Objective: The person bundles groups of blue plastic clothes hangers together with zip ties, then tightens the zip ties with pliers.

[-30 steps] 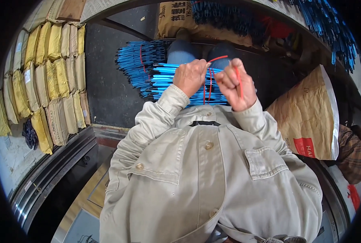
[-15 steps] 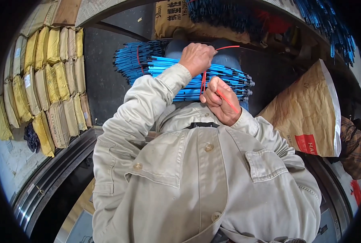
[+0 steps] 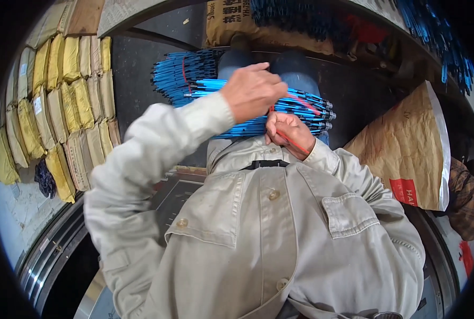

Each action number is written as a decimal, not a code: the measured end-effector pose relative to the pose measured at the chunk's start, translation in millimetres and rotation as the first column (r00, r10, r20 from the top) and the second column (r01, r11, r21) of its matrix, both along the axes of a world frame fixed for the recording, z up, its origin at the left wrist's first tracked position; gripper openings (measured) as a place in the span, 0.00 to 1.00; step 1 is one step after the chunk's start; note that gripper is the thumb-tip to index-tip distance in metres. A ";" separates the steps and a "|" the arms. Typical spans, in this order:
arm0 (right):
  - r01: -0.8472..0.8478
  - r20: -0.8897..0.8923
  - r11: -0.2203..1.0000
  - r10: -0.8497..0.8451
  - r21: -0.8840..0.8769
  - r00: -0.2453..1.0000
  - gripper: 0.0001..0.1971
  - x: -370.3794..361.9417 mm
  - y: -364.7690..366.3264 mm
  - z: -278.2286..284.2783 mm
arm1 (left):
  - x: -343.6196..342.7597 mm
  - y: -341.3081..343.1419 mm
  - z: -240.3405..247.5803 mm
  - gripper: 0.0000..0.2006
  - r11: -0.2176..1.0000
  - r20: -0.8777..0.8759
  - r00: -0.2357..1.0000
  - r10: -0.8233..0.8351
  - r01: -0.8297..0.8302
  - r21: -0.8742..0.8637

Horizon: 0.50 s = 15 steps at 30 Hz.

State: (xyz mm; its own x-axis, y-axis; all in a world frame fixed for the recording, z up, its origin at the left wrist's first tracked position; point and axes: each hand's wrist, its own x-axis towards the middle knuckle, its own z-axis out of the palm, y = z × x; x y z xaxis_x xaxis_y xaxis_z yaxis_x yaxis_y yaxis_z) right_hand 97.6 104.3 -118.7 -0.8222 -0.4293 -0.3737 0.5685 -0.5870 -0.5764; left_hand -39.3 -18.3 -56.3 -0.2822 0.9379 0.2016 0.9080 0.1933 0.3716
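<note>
A bundle of thin blue sticks (image 3: 242, 129) with dark ends lies across my thighs. A red cord (image 3: 304, 104) lies around and over it, near my hands. Above the bundle, slightly blurred, my left hand (image 3: 254, 91) is closed with the red cord coming out at its fingertips. Lower and to the right, my right hand (image 3: 289, 131) is a fist against the bundle's near side. From it a red cord end trails over the palm toward the wrist. The cord's crossing between the hands is mostly hidden.
Another tied blue bundle (image 3: 173, 77) lies beyond to the left. Yellow and tan paper packets (image 3: 61, 106) are stacked at the left. A large brown paper sack (image 3: 401, 143) stands at the right. More blue sticks (image 3: 433, 42) hang over the edge at the upper right.
My left hand has moved down and slightly left, its elbow swinging outward. The red cord end beside it now slants down across the bundle. My right hand has barely moved.
</note>
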 end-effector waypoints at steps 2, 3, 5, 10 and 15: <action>0.027 -0.069 1.000 -0.027 0.000 0.997 0.07 1.1 -1.2 8.4 | 0.4 16.8 -25.4 0.12 0.997 0.031 0.998 0.048 -0.046 -0.063; 0.054 -0.118 0.998 -0.052 0.013 0.992 0.07 1.4 -1.5 14.4 | 1.0 20.8 -43.6 0.12 0.971 0.231 0.944 0.236 -0.222 -0.084; 0.209 -0.179 0.976 -0.217 -0.062 0.960 0.08 -8.6 4.5 30.6 | -9.3 26.1 -63.3 0.13 0.917 0.417 0.817 0.397 -0.375 -0.138; 0.284 -0.373 0.958 -0.280 -0.045 0.885 0.08 -94.8 41.9 61.6 | -18.9 30.5 -81.8 0.19 0.855 0.976 0.197 0.096 -0.518 0.020; 0.387 -0.411 0.920 -0.327 0.069 0.851 0.05 -139.6 65.6 31.7 | -19.7 25.1 -87.1 0.22 0.894 0.950 0.260 0.171 -0.447 -0.039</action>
State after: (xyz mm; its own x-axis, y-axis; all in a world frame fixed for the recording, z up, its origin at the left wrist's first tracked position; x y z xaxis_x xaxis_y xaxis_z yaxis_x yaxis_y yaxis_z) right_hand -42.0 169.9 -87.1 -0.9985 -0.0445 -0.0315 0.0519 -0.6001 -0.7983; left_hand -59.0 6.8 -143.4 -0.6655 0.7060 -0.2423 -0.1685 0.1741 0.9702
